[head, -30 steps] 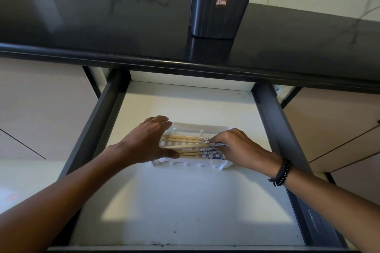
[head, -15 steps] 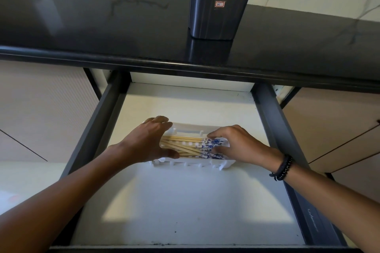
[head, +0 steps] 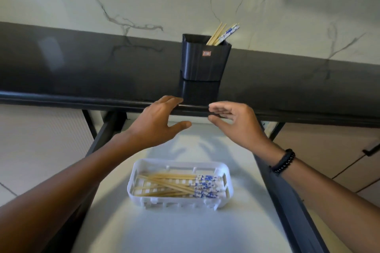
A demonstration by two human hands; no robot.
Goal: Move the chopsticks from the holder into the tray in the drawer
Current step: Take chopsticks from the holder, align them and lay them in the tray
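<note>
My left hand (head: 158,123) is raised in front of the tabletop (head: 82,68) edge, palm down, fingers loosely extended, thumb spread toward the right. It holds nothing. My right hand (head: 236,123) is at the same height, palm facing left, fingers half curled, thumb below them; it is empty and open. The two hands are near each other, not touching. Both forearms extend over the open drawer (head: 205,228). The tray (head: 181,204) in the drawer contains chopsticks (head: 176,186) lying sideways. More chopsticks (head: 223,34) stand in the holder (head: 203,63) on the tabletop.
</note>
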